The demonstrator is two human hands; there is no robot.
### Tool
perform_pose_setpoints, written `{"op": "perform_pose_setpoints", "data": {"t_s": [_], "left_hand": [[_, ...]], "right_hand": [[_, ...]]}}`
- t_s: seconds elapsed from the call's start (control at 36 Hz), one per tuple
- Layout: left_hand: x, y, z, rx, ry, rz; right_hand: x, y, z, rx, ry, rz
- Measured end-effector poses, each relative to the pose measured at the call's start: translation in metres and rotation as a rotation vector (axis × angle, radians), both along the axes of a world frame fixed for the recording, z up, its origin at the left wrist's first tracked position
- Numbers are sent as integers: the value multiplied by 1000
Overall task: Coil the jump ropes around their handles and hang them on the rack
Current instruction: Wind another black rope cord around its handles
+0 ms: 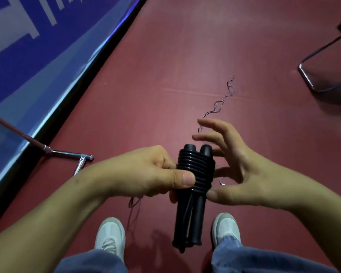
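1. Two big fields fill my view: a dark red floor (185, 56) and, at left, a blue panel (28, 79) with white block shapes. The shapes are cut off at the edge, and I can read no word in them.
2. No rack is in view. A metal rod (71, 154) lies by the panel's edge; I cannot tell if it belongs to a rack.
3. Left hand (156, 174) grips the bundle at mid-height, thumb pressed flat over the lower turns. Right hand (234, 170) is spread open just beside the bundle, thumb tip at the lowest turns, gripping nothing I can make out.
4. Black handles (187, 219), two, are held side by side and upright, above the shoes (110, 235). No brand or label shows.
5. Rope coil (195, 168) wraps both handles in tight, even turns near their top ends.
6. Judgement: winding looks nearly done, and the tail needs securing. I would hold the left thumb down, tuck the end under the last turn with the right fingers, and test for slip before seeking the rack.
7. Thin twisted strand (219, 103) runs across the floor from behind the right fingers. Whether it joins the bundle, I cannot tell.
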State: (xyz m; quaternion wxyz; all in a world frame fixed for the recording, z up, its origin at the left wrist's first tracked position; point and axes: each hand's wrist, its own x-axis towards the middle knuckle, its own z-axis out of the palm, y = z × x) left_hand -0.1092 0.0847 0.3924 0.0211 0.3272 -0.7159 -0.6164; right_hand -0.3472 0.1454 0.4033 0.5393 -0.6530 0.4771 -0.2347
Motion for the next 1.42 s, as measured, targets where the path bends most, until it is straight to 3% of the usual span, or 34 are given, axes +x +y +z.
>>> {"op": "perform_pose_setpoints", "data": {"t_s": [0.06, 0.17, 0.33, 0.44, 0.58, 0.64, 0.72, 0.83, 0.92, 1.0, 1.08, 1.19, 1.31, 1.42], "left_hand": [[-1, 1, 2, -30, -112, -109], [-13, 15, -1, -267, -403, -233], [-30, 37, -3, -767, -670, -299], [-37, 41, -6, -890, -664, -318], [-37, 40, -19, -1082, -651, -346], [-36, 40, -19, -1107, -615, -324], [-32, 38, -24, -1182, -521, -262], [-21, 26, -40, -1205, -258, 61], [-15, 23, -29, -1004, -27, 221], [-20, 26, -17, -629, 188, 515], [-27, 24, -9, -382, 287, 661], [-26, 20, -8, -170, 320, 657], [-29, 18, -4, 209, 467, 620], [-26, 14, -3, 313, 523, 582]], "right_hand": [[1, 1, 1, -108, 199, 73], [17, 8, -8, -243, 544, 214], [27, 0, -8, 124, 674, 205], [32, -10, -17, 267, 599, 163], [40, -9, -33, 624, 354, 99], [45, -6, -38, 600, 357, 98], [50, -3, -43, 455, 334, -79], [46, -8, -40, 307, 111, -321], [41, -9, -32, 226, 23, -357], [38, -8, -27, 155, -35, -393], [38, -9, -20, 102, -132, -446], [38, -6, -13, 45, -218, -440], [40, -4, -9, 28, -285, -430], [44, -3, -5, 140, -472, -421]]}}
